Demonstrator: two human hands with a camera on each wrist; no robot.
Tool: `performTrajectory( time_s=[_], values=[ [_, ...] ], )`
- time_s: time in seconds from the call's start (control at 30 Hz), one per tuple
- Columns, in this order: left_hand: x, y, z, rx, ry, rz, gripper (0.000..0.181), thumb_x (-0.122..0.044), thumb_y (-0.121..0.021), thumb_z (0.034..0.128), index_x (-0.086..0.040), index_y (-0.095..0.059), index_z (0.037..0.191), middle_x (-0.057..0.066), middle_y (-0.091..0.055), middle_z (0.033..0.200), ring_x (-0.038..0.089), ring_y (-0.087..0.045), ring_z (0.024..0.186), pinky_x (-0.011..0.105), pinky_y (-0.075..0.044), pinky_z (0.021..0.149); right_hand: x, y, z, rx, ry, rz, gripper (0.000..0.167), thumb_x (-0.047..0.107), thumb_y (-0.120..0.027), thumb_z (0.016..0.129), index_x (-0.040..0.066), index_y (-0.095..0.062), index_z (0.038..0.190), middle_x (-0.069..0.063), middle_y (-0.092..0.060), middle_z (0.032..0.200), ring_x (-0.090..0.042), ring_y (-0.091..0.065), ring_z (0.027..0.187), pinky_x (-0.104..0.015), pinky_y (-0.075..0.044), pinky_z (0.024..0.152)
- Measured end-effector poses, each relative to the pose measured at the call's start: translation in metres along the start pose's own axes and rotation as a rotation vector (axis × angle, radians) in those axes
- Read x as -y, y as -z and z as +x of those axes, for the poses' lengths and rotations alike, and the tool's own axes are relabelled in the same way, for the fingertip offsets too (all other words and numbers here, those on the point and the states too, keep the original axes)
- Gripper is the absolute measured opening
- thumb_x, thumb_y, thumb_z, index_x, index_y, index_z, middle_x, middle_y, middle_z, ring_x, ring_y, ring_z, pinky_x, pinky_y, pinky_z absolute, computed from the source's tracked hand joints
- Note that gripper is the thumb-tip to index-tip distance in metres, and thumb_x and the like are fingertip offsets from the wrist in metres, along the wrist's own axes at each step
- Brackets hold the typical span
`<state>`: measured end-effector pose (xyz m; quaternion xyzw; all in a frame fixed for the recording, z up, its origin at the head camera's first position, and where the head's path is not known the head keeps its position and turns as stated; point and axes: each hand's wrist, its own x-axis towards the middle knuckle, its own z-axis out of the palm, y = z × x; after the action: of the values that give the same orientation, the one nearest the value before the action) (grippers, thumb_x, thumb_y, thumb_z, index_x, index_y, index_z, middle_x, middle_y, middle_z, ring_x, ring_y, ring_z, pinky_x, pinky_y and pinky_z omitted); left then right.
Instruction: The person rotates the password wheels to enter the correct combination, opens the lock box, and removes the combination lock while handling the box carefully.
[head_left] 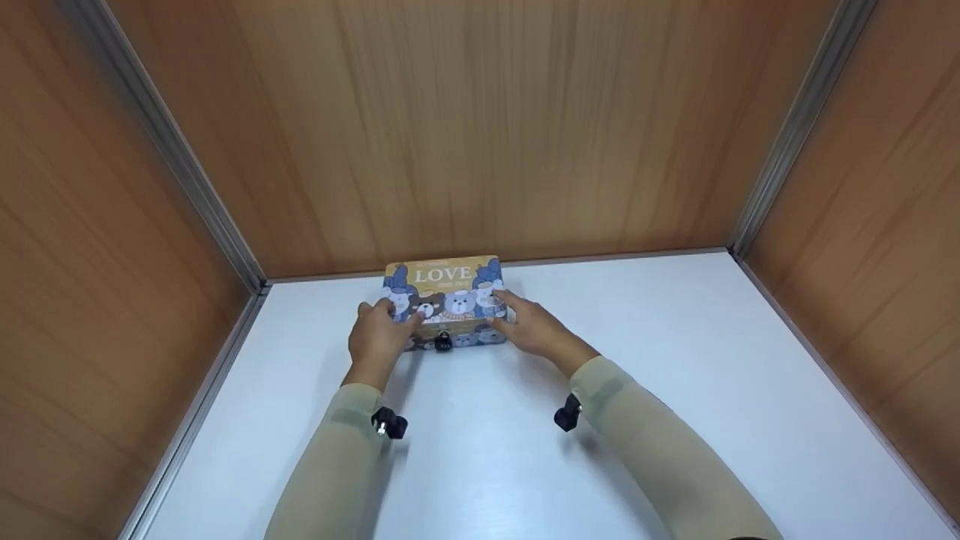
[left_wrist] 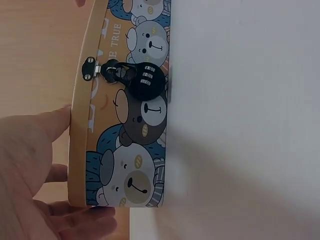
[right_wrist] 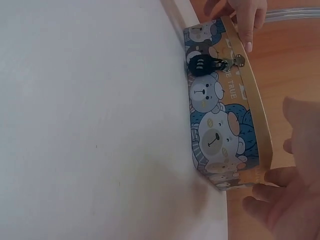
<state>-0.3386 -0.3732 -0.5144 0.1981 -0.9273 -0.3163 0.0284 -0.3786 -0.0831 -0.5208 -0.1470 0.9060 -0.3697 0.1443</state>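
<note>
A tin box [head_left: 442,279] with cartoon bears and the word LOVE on its lid stands at the back of the white table. From its front hasp hangs a black combination padlock [left_wrist: 146,82]. My left hand [head_left: 373,337] grips the box's left end, its thumb against the lid's front edge and its fingers by the side. At the other end is my right hand [head_left: 534,326]. In the right wrist view, its fingers [right_wrist: 272,192] lie against the box's end while the thumb stands apart from the lid. The far sides of the box are hidden.
Wood-grain panels [head_left: 525,135] enclose the white table [head_left: 480,465] at the back and both sides. Grey metal strips run along the corners and edges. A black wrist device [head_left: 390,424] sits on the left sleeve, another [head_left: 568,414] on the right.
</note>
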Motion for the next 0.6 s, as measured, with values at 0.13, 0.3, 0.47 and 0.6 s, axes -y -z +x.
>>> performTrajectory(
  time_s=[0.13, 0.3, 0.47, 0.6],
  values=[
    [-0.012, -0.008, -0.007, 0.027, -0.028, 0.016, 0.081, -0.057, -0.078, 0.1059, -0.008, -0.054, 0.166, 0.022, -0.052, 0.155, 0.037, -0.063, 0.135, 0.056, -0.056, 0.122, -0.007, 0.007, -0.002, -0.038, -0.016, -0.015, 0.073, 0.049, -0.064, 0.116, 0.027, -0.034, 0.180, -0.005, -0.029, 0.189, -0.034, -0.026, 0.176, -0.055, -0.024, 0.144],
    [-0.020, -0.014, -0.014, 0.049, -0.051, 0.030, 0.077, -0.055, -0.077, 0.1074, -0.009, -0.056, 0.165, 0.021, -0.053, 0.156, 0.036, -0.063, 0.138, 0.054, -0.055, 0.124, -0.016, 0.017, -0.003, -0.069, -0.033, -0.037, 0.070, 0.043, -0.067, 0.115, 0.020, -0.042, 0.176, -0.009, -0.036, 0.186, -0.036, -0.031, 0.174, -0.055, -0.026, 0.143],
    [-0.027, -0.019, -0.020, 0.067, -0.119, 0.038, 0.069, -0.052, -0.076, 0.1087, -0.007, -0.062, 0.159, 0.018, -0.057, 0.148, 0.035, -0.067, 0.133, 0.053, -0.058, 0.120, -0.024, 0.029, -0.005, -0.104, -0.052, -0.048, 0.065, 0.038, -0.072, 0.113, 0.016, -0.051, 0.171, -0.014, -0.045, 0.180, -0.040, -0.037, 0.171, -0.056, -0.030, 0.142],
    [-0.032, -0.023, -0.024, 0.070, -0.162, 0.049, 0.065, -0.051, -0.077, 0.1085, -0.007, -0.065, 0.155, 0.018, -0.059, 0.145, 0.036, -0.069, 0.133, 0.053, -0.058, 0.119, -0.029, 0.041, -0.009, -0.124, -0.077, -0.062, 0.061, 0.038, -0.077, 0.110, 0.017, -0.061, 0.164, -0.018, -0.051, 0.175, -0.042, -0.042, 0.168, -0.058, -0.033, 0.140]
  ],
)
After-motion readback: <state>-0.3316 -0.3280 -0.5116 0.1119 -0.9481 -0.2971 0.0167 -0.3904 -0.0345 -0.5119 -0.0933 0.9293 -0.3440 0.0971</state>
